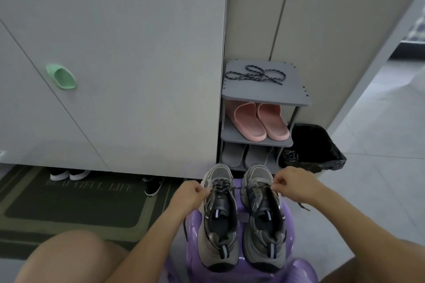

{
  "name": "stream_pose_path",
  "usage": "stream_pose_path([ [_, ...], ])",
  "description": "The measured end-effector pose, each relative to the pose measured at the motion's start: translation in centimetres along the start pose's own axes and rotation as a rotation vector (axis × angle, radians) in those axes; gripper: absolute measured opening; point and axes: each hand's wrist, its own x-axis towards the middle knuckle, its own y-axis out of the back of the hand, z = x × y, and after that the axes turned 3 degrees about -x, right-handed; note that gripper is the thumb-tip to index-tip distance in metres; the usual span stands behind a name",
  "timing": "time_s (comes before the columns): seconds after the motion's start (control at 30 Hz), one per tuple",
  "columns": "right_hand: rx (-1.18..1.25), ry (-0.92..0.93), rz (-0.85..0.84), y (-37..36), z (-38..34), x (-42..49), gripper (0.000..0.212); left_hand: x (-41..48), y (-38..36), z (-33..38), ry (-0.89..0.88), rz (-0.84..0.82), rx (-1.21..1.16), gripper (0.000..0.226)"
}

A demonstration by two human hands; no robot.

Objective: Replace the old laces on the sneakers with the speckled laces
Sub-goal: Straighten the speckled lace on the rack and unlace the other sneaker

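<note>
Two grey sneakers stand side by side on a purple stool (241, 216), toes pointing away from me. The left sneaker (218, 218) has a speckled lace (241, 187) threaded through its front eyelets. My left hand (189, 194) pinches one end of that lace at the shoe's left side. My right hand (293, 182) pinches the other end, pulled taut across the top of the right sneaker (264, 225). The right sneaker shows no lace in its eyelets. A second speckled lace (255, 74) lies bundled on top of the grey shoe rack (296, 96).
The rack holds pink slippers (259, 122) and grey slippers (246, 156) below. A black-lined bin (315, 147) with an old lace at its rim stands to the right. White cabinet doors (115, 53) rise on the left, with shoes under them and a dark mat (69, 202).
</note>
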Motion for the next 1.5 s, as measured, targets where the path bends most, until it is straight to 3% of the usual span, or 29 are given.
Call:
stream_pose_path([
  [0.1, 0.018, -0.005, -0.099, 0.3, 0.9, -0.6, 0.025, 0.0, 0.1, 0.1, 0.079, -0.072, 0.028, 0.045],
  [0.2, 0.116, 0.001, -0.066, 0.6, 0.9, -1.0, 0.029, -0.6, 0.0, 1.0, 0.084, -0.071, 0.137, 0.04],
  [0.3, 0.577, 0.023, -0.022, 0.9, -0.3, -1.3, 0.025, -1.5, 0.1, 3.0, -0.08, 0.088, 0.062, 0.012],
  [0.33, 0.768, 0.024, -0.02, 1.0, -0.8, -1.3, 0.018, -1.9, 0.1, 4.0, -0.15, 0.114, 0.025, 0.015],
  [0.4, 1.051, 0.012, -0.031, 0.9, -1.8, -1.2, 0.002, -2.8, -0.3, 6.0, -0.275, 0.045, -0.019, 0.023],
  [0.53, 1.269, 0.023, -0.024, 0.3, -2.9, -0.4, 0.012, -4.0, -2.1, 7.9, -0.325, -0.174, -0.124, 0.027],
  [0.8, 1.069, 0.057, 0.121, 0.6, -2.7, 1.3, 0.012, -3.2, -0.7, 7.0, -0.198, -0.154, -0.206, 0.018],
  [0.83, 0.972, 0.06, 0.159, 0.2, -2.7, 1.6, 0.015, -3.1, -0.6, 6.8, -0.195, -0.121, -0.189, 0.019],
  [0.9, 0.593, 0.097, 0.397, -0.7, -2.9, 2.0, 0.025, -3.0, -0.5, 6.5, -0.201, -0.041, -0.127, 0.02],
  [0.97, 0.247, 0.292, 0.598, -1.7, -3.6, 2.2, 0.033, -2.9, -0.6, 6.5, -0.223, 0.021, -0.045, 0.019],
  [1.07, 0.087, 0.496, 0.566, -2.8, -5.4, 1.8, 0.024, -2.5, -1.0, 6.3, -0.27, 0.076, 0.059, 0.019],
  [1.1, 0.04, 0.494, 0.509, -3.1, -5.7, 1.8, 0.016, -2.3, -1.2, 6.2, -0.282, 0.083, 0.112, 0.018],
  [1.23, 0.062, 0.374, 0.4, -3.7, -5.4, 2.7, 0.024, -1.8, -1.7, 5.6, -0.247, 0.139, 0.301, 0.024],
  [1.33, 0.013, 0.312, 0.306, -3.4, -4.9, 2.8, 0.024, -1.8, -2.1, 5.2, -0.189, 0.078, 0.432, 0.028],
  [1.5, -0.047, 0.259, 0.203, -4.8, -5.4, 2.9, 0.025, -1.6, -2.8, 4.4, -0.142, 0.01, 0.402, 0.028],
])
